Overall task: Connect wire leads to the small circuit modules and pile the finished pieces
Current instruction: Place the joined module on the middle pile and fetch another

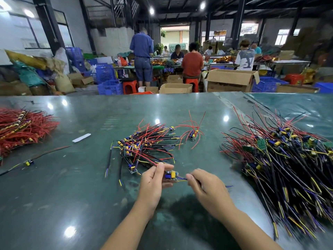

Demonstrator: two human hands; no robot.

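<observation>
Two hands meet at lower centre: my left hand (156, 179) pinches the small module (171, 175), my right hand (203, 186) pinches its limp lead (182, 178). Light, fragile board; I'd grip its edges, judging by size.

Green table (90, 186), red wires (19, 129), blue crates (108, 82)
</observation>
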